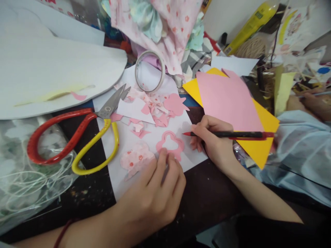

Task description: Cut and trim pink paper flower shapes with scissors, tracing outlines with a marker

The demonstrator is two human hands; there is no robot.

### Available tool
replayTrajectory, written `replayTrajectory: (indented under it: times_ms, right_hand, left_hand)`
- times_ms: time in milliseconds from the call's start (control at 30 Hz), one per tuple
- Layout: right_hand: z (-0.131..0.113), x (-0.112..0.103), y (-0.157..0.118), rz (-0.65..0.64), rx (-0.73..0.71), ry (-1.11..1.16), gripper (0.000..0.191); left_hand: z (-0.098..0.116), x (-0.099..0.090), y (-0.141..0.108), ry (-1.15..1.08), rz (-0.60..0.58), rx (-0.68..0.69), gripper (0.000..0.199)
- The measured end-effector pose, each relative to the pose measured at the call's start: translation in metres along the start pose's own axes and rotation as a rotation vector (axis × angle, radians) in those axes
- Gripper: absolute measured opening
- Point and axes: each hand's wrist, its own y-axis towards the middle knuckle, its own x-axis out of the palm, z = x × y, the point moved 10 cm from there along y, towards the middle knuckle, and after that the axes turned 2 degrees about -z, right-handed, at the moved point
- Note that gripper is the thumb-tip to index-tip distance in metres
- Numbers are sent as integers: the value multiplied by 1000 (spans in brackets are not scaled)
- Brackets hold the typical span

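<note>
My right hand [217,143] is closed around a black and red pen [240,134], its tip pointing left just above the white paper [119,186]. Under the fingertips of my left hand [157,189] lies the lower edge of a pink paper cutout [160,144] with a hole in its middle. Those fingers are bent and slightly apart, resting on the sheet. Left of them is a pale pink flowered cutout [137,158]. Above lie a plain pink cutout [177,104], a white scrap [134,109] and several pink paper scraps [161,120].
Scissors [108,109] with red and yellow handles lie at left, by a plastic bag [23,144]. A tape roll [163,70] stands behind the scraps. Pink [224,100] and yellow sheets [261,151] are at right. Flowered fabric [170,34] and a yellow bottle [250,26] sit behind.
</note>
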Motion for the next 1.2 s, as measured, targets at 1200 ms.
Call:
replayTrajectory:
  times_ms: [1200]
  right_hand:
    - [5, 1, -15, -48, 79, -83, 33]
  left_hand:
    - [1, 0, -1, 2, 5, 10, 38]
